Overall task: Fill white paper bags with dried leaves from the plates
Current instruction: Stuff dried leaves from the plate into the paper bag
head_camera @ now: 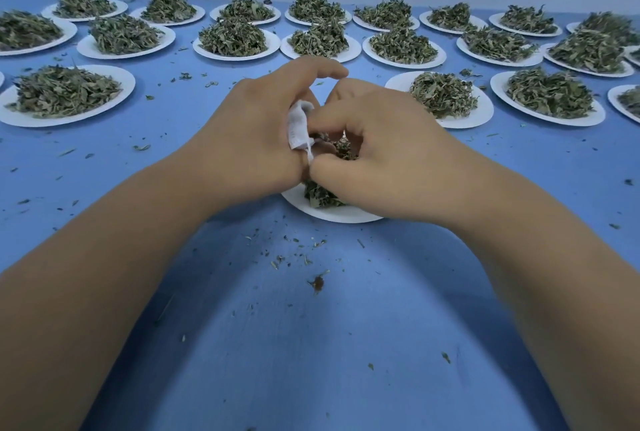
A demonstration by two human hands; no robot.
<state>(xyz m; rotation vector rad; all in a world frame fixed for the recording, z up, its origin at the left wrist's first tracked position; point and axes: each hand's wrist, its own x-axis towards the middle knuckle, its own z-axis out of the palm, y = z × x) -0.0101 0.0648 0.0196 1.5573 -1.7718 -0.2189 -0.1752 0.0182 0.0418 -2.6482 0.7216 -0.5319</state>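
My left hand grips a small white paper bag, crumpled between its fingers above a white plate. My right hand sits close against it, fingers curled round a clump of dried green leaves at the bag's mouth. More dried leaves lie on the plate beneath both hands. Most of the bag and the plate are hidden by the hands.
Several white plates heaped with dried leaves stand in rows across the blue table, the nearest at left and right. Leaf crumbs are scattered over the cloth near me. A pale wall runs behind the far row.
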